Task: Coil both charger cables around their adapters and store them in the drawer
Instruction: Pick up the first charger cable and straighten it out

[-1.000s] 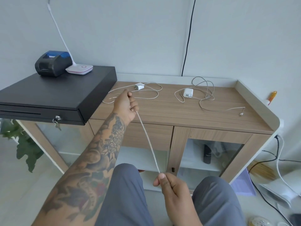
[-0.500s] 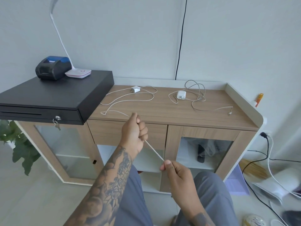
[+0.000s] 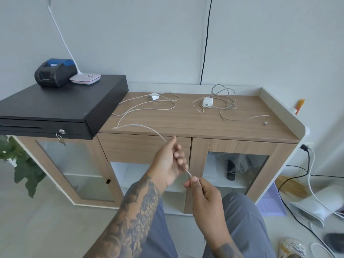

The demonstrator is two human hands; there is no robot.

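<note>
Two white chargers lie on the wooden cabinet top [image 3: 186, 121]. The left adapter [image 3: 153, 96] sits near the back, and its white cable [image 3: 137, 108] loops forward over the front edge. My left hand [image 3: 168, 161] holds that cable in front of the closed drawer [image 3: 137, 148], fingers curled round it. My right hand [image 3: 202, 190] pinches the cable's end just below and right of the left hand. The right adapter [image 3: 207, 102] lies further right with its cable [image 3: 240, 118] in loose loops, untouched.
A black cash drawer [image 3: 55, 110] with a key overhangs the cabinet's left end, carrying a receipt printer [image 3: 55, 71] and a white lamp base [image 3: 85, 79]. Glass-door compartments sit below. A plant [image 3: 22, 164] stands at left; cables and a plugged socket [image 3: 305, 147] lie at right.
My left hand slid down the cable from the cabinet top to in front of the drawer, close to my right hand. The cable span between my hands shortened, with more slack on the cabinet top.
</note>
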